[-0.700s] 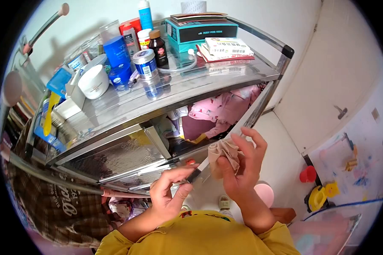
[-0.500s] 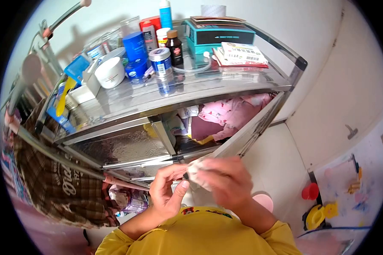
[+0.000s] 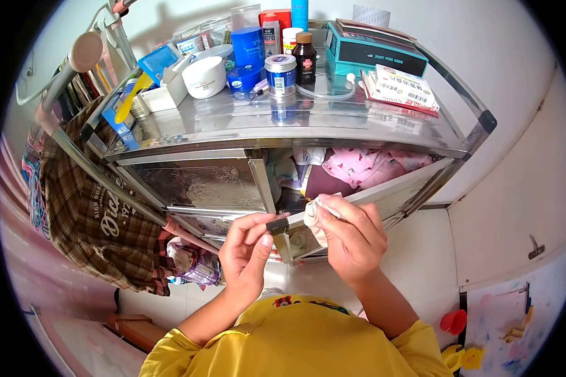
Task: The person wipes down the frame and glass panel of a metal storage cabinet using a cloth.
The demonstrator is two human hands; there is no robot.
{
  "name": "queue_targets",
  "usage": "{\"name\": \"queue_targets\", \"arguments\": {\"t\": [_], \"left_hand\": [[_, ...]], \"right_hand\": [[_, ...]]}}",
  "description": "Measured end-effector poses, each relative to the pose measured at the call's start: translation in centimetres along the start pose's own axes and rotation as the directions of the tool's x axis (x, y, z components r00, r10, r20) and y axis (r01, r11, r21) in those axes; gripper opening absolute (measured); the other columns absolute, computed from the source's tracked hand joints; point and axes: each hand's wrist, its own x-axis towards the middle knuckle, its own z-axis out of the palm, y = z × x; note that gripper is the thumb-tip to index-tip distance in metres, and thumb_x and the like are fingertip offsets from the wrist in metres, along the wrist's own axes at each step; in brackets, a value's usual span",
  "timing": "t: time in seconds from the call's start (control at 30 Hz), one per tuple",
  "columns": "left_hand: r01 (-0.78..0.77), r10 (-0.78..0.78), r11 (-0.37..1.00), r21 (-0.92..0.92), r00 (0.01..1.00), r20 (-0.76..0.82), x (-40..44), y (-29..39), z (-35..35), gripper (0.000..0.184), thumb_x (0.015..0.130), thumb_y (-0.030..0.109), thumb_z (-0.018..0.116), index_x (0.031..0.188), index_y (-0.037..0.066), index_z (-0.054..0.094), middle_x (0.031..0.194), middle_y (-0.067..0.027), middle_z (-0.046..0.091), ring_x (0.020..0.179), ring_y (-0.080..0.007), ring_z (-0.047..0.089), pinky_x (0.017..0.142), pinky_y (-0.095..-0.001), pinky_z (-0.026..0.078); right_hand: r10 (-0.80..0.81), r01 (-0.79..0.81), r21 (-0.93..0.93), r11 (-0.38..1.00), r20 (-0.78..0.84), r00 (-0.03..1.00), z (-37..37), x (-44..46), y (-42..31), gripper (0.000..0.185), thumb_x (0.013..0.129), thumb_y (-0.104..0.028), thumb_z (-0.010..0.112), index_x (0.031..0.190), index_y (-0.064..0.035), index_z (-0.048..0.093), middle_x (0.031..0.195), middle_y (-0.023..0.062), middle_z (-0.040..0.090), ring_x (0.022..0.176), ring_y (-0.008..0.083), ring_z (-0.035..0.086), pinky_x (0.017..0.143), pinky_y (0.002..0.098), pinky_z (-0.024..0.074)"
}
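Note:
My left hand (image 3: 244, 254) is at the free edge of an open cabinet door (image 3: 383, 204), its fingers and thumb closed around the dark top corner (image 3: 277, 225). In my right hand (image 3: 357, 242) is a crumpled off-white cloth (image 3: 321, 220), pinched between thumb and fingers just right of that corner. A small gap separates the two hands. Behind the door, pink patterned clothing (image 3: 368, 166) shows inside the metal cabinet (image 3: 195, 185).
Jars, bottles, a white tub (image 3: 204, 78) and a teal box (image 3: 377, 53) stand on the cabinet top (image 3: 233, 129). A plaid shirt (image 3: 100, 207) hangs on a rack at left. A red cup (image 3: 453, 322) is at lower right.
My view has shifted, so the cabinet appears further right. My right hand with the cloth, blurred over the door corner before, is now sharper and slightly apart from my left hand.

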Motion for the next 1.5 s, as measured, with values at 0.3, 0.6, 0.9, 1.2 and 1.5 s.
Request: {"name": "queue_targets", "arguments": {"t": [0.3, 0.6, 0.9, 1.2, 1.5], "left_hand": [[-0.032, 0.037, 0.997, 0.075, 0.997, -0.066, 0.5, -0.2, 0.3, 0.023, 0.098, 0.004, 0.057, 0.119, -0.004, 0.054, 0.112, -0.0098, 0.064, 0.101, -0.0106, 0.059, 0.083, -0.0235, 0.048], [-0.065, 0.071, 0.994, 0.083, 0.995, -0.073, 1.0, 0.2, 0.7, 0.031, 0.097, 0.006, 0.059, 0.125, -0.004, 0.051, 0.118, -0.0146, 0.064, 0.091, -0.0098, 0.059, 0.08, -0.0224, 0.046], [-0.075, 0.082, 0.978, 0.197, 0.996, -0.027, 0.2, 0.1, 0.4, 0.03, 0.097, 0.002, 0.058, 0.125, -0.005, 0.054, 0.111, -0.0107, 0.065, 0.091, -0.0079, 0.058, 0.078, -0.0203, 0.047], [-0.002, 0.002, 0.994, 0.109, 1.0, 0.007, 0.3, 0.5, -0.1, 0.029, 0.097, 0.003, 0.057, 0.124, -0.004, 0.05, 0.115, -0.0124, 0.066, 0.102, -0.0099, 0.059, 0.081, -0.0196, 0.043], [0.091, -0.086, 0.989, 0.117, 0.995, -0.044, -0.3, 1.0, 0.0, 0.027, 0.095, 0.002, 0.06, 0.121, -0.004, 0.054, 0.113, -0.0117, 0.067, 0.099, -0.0097, 0.06, 0.08, -0.0197, 0.045]], "right_hand": [[-0.083, 0.082, 0.083, 0.993, 0.012, 0.996, 2.0, -0.2, -1.0, 0.026, 0.073, -0.005, 0.078, 0.099, -0.004, 0.074, 0.102, 0.0056, 0.071, 0.07, 0.0161, 0.057, 0.056, 0.0247, 0.0477], [0.049, -0.054, -0.084, 0.995, -0.058, 0.997, -0.1, -0.6, 1.2, 0.029, 0.069, 0.0, 0.078, 0.097, -0.0048, 0.075, 0.1, 0.0069, 0.071, 0.071, 0.0176, 0.058, 0.059, 0.0263, 0.047], [0.041, -0.04, -0.021, 0.999, 0.063, 0.997, 1.8, -0.1, -2.7, 0.025, 0.076, -0.005, 0.076, 0.101, -0.0045, 0.074, 0.103, 0.0077, 0.069, 0.068, 0.0162, 0.056, 0.056, 0.0253, 0.0463], [0.115, -0.114, -0.183, 0.976, -0.007, 0.993, -0.5, -0.6, 0.8, 0.03, 0.072, -0.002, 0.076, 0.101, -0.0086, 0.075, 0.105, 0.0082, 0.066, 0.075, 0.0197, 0.056, 0.062, 0.0297, 0.0469], [0.07, -0.067, -0.048, 0.997, 0.06, 0.996, 1.1, -0.5, -2.8, 0.03, 0.073, -0.001, 0.074, 0.104, -0.0022, 0.073, 0.105, 0.0077, 0.068, 0.072, 0.0187, 0.056, 0.058, 0.0273, 0.0461]]}}
